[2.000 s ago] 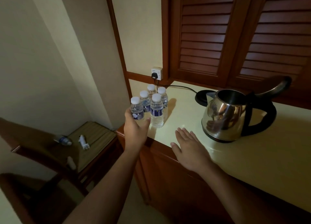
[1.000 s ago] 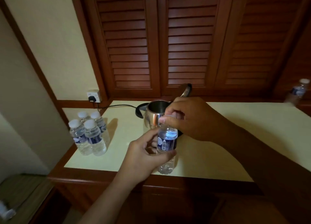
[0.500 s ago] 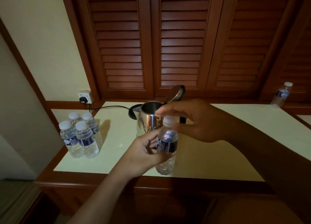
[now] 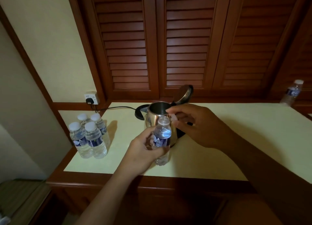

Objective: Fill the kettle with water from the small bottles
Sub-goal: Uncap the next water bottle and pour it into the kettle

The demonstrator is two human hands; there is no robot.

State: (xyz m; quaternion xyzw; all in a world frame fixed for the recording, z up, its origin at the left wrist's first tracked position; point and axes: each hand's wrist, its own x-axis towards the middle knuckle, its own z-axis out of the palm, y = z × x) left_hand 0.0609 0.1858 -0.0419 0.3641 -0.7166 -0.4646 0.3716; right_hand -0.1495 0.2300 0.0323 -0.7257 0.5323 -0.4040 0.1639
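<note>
1. One left hand (image 4: 143, 151) had its fingers curled round one uncapped bottle (image 4: 163, 137). It held the bottle upright above the counter (image 4: 219, 150), just in front of the kettle.
2. One right hand (image 4: 200, 128) pinched one white cap (image 4: 173, 118) between thumb and fingertips, beside the bottle's open mouth and apart from it.
3. One steel kettle (image 4: 158, 108) stood toward the back of the counter, off its black base (image 4: 140, 114), which showed just behind it on the left. Its lid (image 4: 184, 93) was tilted up and its mouth was open.
4. Four capped bottles (image 4: 93, 140) stood in a tight two-by-two cluster near the counter's front left corner, well apart from the kettle.
5. One more capped bottle (image 4: 293, 92) stood at the far right, by the back wall.
6. One wall socket (image 4: 91, 98) held one plug, and one cord (image 4: 116, 108) ran from it to the base.
7. The held bottle hung closer to the counter's front wooden edge than the kettle did.
8. A wide stretch of counter lay between the kettle and the far-right bottle. A narrower strip lay between the cluster and the kettle.
9. Louvred wooden doors (image 4: 184, 44) closed off the back.
</note>
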